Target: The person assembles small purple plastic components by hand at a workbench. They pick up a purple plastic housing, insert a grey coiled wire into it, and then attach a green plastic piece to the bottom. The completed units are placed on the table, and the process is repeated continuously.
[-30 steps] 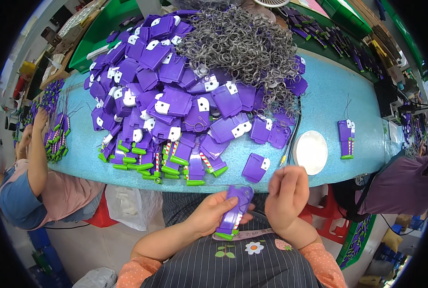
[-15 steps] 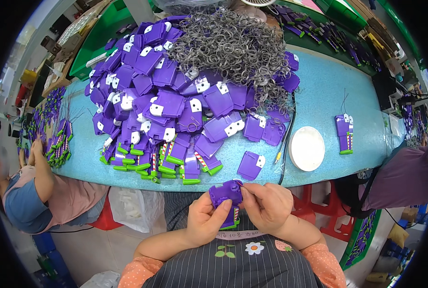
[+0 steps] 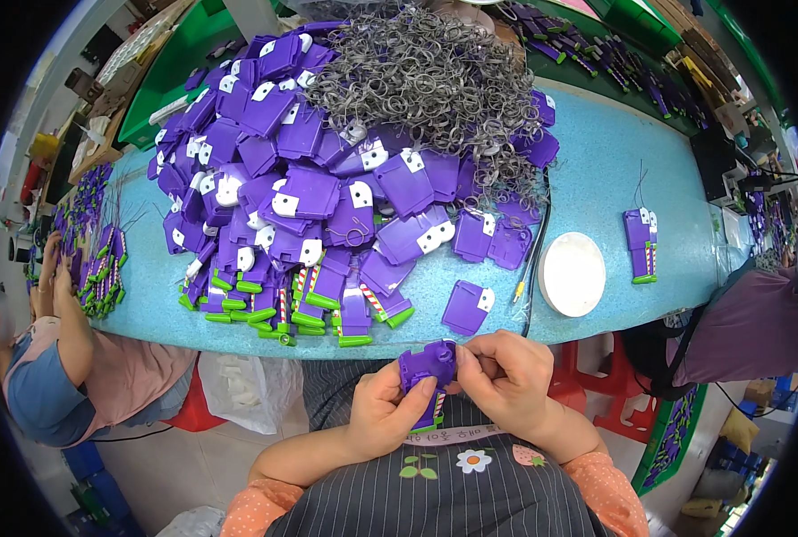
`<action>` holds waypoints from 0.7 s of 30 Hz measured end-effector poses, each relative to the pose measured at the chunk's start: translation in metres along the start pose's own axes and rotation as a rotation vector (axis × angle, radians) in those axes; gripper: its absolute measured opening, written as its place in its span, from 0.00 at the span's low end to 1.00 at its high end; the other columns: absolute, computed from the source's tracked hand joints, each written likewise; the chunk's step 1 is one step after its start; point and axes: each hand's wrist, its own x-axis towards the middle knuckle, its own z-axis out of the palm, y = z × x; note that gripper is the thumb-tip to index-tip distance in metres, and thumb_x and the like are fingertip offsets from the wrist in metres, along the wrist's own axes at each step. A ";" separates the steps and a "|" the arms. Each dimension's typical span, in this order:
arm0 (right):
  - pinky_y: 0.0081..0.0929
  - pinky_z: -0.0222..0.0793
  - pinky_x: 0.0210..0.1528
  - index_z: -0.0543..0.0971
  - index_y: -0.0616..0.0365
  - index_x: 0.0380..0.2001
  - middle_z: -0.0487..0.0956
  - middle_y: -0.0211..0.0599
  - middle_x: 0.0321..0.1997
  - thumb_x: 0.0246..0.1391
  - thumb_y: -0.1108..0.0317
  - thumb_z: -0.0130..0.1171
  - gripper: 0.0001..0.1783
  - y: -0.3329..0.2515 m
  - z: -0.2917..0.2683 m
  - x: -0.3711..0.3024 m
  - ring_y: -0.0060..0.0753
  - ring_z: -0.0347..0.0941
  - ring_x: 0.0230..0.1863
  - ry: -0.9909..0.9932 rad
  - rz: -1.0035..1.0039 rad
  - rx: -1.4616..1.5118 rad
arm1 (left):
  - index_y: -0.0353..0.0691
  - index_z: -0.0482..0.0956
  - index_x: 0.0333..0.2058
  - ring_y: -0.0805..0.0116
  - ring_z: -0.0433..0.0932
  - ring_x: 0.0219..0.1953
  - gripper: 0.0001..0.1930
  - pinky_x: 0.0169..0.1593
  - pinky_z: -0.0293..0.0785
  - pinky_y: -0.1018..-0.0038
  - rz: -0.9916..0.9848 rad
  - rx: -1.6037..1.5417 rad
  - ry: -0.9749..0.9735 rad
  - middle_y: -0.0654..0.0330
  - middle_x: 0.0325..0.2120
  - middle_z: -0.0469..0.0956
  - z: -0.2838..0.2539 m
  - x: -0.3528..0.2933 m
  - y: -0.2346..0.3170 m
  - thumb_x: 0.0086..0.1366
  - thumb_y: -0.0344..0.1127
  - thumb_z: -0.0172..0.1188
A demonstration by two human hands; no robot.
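Observation:
Close to my body, beyond the table's front edge, my left hand grips a purple plastic toy part, its thumb across the near face. A striped, green-ended piece hangs below that part. My right hand pinches at the part's upper right corner with thumb and forefinger; whatever lies between those fingertips is hidden or too small to name. On the table beyond my hands lies a single purple shell with a white corner.
A large heap of purple shells covers the table's left and middle, with a tangle of grey metal wire springs behind. To the right are a white round lid, a cable and an assembled purple piece. Co-workers sit on both sides.
Both hands and the purple part have shifted slightly right, and the right fingers are curled more tightly at its corner. The left co-worker's hands have risen.

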 end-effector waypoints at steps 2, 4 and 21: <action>0.17 0.55 0.13 0.77 0.63 0.22 0.71 0.31 0.14 0.45 0.78 0.62 0.03 0.000 0.000 0.001 0.15 0.63 0.11 -0.019 -0.021 -0.046 | 0.29 0.71 0.46 0.77 0.76 0.37 0.11 0.41 0.73 0.80 0.001 -0.011 0.014 0.58 0.37 0.77 0.000 0.000 0.000 0.66 0.26 0.48; 0.18 0.56 0.14 0.76 0.63 0.23 0.72 0.31 0.14 0.45 0.78 0.61 0.03 -0.002 0.001 0.002 0.17 0.64 0.11 -0.013 -0.064 -0.045 | 0.30 0.71 0.47 0.81 0.74 0.30 0.13 0.34 0.71 0.82 0.076 0.146 0.031 0.59 0.33 0.79 -0.002 0.001 0.001 0.65 0.26 0.49; 0.24 0.65 0.30 0.70 0.61 0.31 0.68 0.32 0.23 0.52 0.72 0.56 0.06 0.024 -0.015 0.034 0.24 0.67 0.27 -0.254 0.141 0.348 | 0.30 0.73 0.44 0.64 0.80 0.25 0.14 0.28 0.75 0.73 0.372 0.724 -0.417 0.53 0.27 0.79 -0.002 0.006 0.020 0.58 0.25 0.56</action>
